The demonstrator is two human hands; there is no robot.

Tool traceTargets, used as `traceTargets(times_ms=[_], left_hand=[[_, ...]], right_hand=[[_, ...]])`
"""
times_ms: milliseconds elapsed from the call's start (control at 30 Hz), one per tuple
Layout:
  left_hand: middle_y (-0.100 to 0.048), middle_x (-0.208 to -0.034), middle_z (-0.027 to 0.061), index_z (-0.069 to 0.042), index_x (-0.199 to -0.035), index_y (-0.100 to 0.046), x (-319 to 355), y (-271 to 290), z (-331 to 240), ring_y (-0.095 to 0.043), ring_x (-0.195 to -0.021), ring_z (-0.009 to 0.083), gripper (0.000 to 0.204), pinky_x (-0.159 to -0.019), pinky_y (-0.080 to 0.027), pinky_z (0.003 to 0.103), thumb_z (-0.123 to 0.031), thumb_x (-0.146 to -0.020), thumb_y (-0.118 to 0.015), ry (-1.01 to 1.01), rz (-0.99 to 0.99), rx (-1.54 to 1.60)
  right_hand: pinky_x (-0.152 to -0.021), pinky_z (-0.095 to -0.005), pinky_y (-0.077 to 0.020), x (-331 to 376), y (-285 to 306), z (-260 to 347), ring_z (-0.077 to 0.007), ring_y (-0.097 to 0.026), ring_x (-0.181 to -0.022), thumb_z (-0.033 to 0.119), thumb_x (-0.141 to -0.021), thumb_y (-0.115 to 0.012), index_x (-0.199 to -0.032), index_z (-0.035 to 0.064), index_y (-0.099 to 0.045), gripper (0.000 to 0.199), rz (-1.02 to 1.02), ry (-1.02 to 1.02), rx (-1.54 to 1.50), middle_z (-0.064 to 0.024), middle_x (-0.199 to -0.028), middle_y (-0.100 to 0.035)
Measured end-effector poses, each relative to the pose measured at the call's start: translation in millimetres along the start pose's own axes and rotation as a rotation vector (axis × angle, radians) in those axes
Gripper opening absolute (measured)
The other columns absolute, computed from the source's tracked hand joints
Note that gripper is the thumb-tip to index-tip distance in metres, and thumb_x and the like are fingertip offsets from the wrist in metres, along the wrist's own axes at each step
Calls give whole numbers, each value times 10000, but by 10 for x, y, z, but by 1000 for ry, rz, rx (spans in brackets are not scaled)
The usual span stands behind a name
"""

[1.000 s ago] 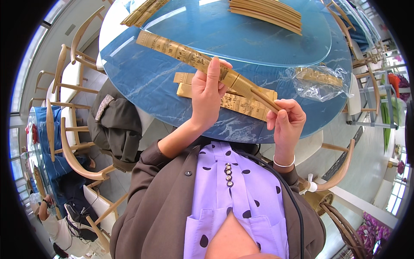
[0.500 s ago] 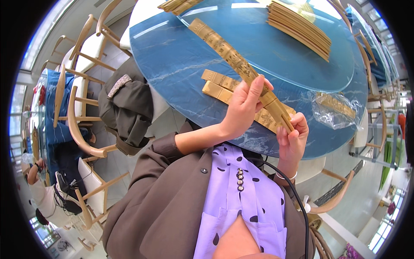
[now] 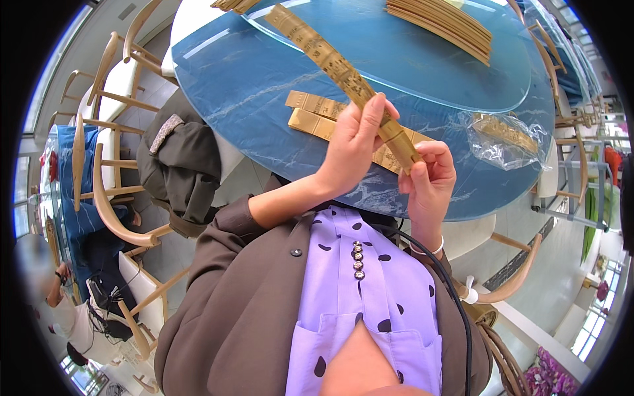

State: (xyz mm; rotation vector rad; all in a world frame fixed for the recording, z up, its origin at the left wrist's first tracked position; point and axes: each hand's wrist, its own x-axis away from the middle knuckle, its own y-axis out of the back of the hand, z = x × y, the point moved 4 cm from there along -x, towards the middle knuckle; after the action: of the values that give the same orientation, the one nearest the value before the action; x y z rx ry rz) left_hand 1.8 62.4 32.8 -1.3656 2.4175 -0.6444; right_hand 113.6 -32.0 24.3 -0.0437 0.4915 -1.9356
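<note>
Our left hand clamps the gold sleeve below mid-length; our right hand pinches its lower end. Its long axis slants from upper left to frame centre-right.

I can't see the middle of the long gold packet behind the left hand; the right hand partly hides its lower end. Its print is too small for me. The top edge crops my stacked gold strips; far left, a person is partly blurred.
</note>
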Motion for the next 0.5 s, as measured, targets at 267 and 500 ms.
traceTargets(times_ms=[267,500], left_hand=[[-490,-656,-25,-37,-817,-603,-260,100,-165,-448,-636,50,428,-563,-374,243,-345,-1065,-440,39,32,-262],[-505,-726,-15,-33,-811,-577,-239,93,-162,-459,-716,72,403,-654,-395,261,-312,-1068,-441,-96,77,-444]], right_hand=[[-614,-242,-542,-95,-172,346,-151,-673,-723,-31,-741,-802,-971,16,-745,242,160,327,694,-114,-927,-720],[-642,-317,-567,-42,-252,409,-263,-708,-758,-29,-631,-818,-885,-9,-718,274,209,571,980,-126,-874,-717]])
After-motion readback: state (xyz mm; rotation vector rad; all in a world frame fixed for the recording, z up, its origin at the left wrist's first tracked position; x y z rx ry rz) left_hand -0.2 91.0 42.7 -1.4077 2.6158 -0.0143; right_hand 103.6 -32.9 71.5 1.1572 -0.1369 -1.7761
